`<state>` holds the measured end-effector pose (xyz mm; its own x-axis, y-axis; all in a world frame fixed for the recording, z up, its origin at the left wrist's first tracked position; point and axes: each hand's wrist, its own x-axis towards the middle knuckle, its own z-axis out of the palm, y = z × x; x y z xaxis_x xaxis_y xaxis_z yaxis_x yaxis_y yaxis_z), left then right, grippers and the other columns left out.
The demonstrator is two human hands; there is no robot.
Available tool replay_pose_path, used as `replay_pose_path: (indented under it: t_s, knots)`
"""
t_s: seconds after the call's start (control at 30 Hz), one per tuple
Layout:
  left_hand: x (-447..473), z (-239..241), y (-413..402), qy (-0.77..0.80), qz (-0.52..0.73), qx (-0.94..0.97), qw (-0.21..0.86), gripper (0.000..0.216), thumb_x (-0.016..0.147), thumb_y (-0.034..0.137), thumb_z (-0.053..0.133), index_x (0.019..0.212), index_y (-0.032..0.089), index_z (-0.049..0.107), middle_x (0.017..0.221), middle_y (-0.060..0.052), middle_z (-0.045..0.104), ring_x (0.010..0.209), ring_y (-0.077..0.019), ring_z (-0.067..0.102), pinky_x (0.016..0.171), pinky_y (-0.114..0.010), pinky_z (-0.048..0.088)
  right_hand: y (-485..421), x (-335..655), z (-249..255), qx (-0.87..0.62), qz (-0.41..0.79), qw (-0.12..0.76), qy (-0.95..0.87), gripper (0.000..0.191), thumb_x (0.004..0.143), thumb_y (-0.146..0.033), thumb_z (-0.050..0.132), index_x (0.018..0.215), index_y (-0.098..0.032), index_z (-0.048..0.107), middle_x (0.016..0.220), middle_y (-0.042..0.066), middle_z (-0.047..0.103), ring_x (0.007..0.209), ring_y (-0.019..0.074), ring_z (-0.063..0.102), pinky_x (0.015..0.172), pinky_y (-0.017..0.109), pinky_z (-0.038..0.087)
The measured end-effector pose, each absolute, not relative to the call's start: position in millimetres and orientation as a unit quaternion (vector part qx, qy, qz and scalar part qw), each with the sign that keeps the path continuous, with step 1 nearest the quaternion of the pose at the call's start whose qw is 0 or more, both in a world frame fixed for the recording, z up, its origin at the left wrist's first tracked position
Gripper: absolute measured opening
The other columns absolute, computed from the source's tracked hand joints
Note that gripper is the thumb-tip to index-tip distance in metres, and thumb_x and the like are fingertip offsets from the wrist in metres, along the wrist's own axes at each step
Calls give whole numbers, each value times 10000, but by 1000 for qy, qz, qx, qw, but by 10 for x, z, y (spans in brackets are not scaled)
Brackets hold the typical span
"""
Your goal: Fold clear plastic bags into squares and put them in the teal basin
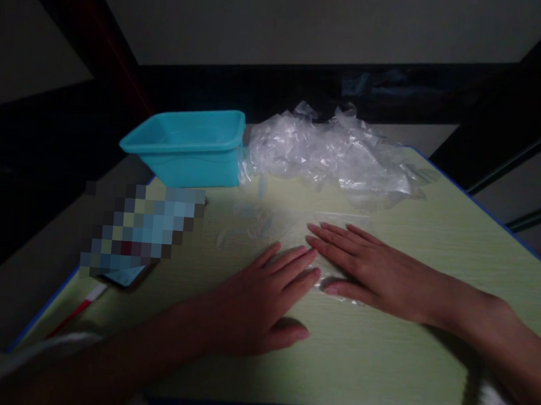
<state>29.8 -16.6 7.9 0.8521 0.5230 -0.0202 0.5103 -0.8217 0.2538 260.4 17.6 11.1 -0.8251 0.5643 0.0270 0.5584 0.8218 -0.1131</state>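
A clear plastic bag (pixel 292 226) lies flat on the table in front of me, its outline faint against the wood-patterned top. My left hand (pixel 270 296) rests at its near left side, fingers stretched out and thumb apart. On its right part lies my right hand (pixel 359 259), palm down with the fingers extended. The fingertips of both hands come close together over the plastic; whether they touch I cannot tell. Neither hand grips anything. Behind the hands, a heap of crumpled clear plastic bags (pixel 331 151) sits at the back of the table.
A turquoise plastic basin (pixel 190 152) stands at the back left, beside the heap. Nearer on the left is a phone (pixel 127 275), mostly blurred out, with a red and white cable (pixel 82 306) at its lower end. The pale table (pixel 379 367) has a blue edge.
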Motion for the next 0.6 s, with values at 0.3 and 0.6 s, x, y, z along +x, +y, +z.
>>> replay_pose_path:
  t_s: [0.3,0.6]
  knots:
    - [303,93,-183,277,2,954,111,651,863,418,540,1370,57,348,1502,-198,211,1402,-287,133,1113,-496,154,178,2606,95,-292,30,32,-956,633,947,-500,299,1400,-59,331,1459,180,295,1344,297,282,1049,538,314]
    - [309,99,-191,279,-5,954,109,651,857,415,551,1369,66,353,1504,-192,208,1401,-290,139,1109,-498,168,169,2611,84,-290,26,36,-956,617,950,-490,304,1399,-67,339,1460,176,297,1343,296,285,1049,530,318]
